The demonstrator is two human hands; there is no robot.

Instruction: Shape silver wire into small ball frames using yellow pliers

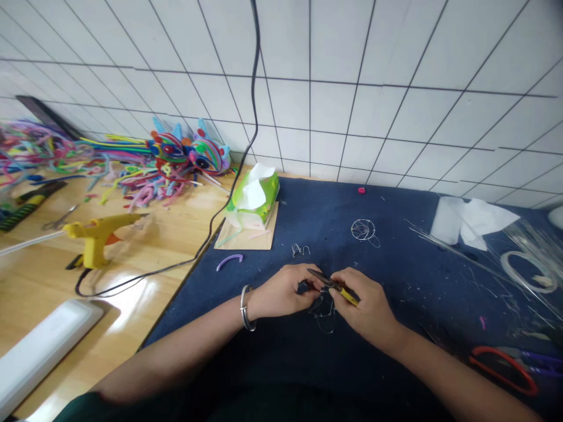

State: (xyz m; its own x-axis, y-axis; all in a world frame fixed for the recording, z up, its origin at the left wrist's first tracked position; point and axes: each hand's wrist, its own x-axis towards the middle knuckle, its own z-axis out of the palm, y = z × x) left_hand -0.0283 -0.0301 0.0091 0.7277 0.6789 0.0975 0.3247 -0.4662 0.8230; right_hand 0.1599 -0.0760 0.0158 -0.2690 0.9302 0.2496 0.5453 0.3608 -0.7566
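Note:
My right hand [363,299] is closed around yellow-handled pliers [349,295], whose dark jaws point up and to the left, toward my other hand. Close beside it, my left hand [285,290] pinches thin wire [324,308] between thumb and fingers. Loops of this wire hang below both hands over the dark blue cloth. Where the wire meets my fingertips is partly hidden. Just beyond my left hand lies a small bent wire piece [300,251]. A round wire frame with thin strands across it [363,230] rests farther back.
Left are a yellow glue gun [99,234], a tissue pack [255,196], a black cable [253,88], colourful pipe cleaners [145,184] and a white box [48,354]. Right are loose wires [457,252], a wire coil [528,272] and red-handled scissors [504,366]. A tiled wall [334,99] stands behind.

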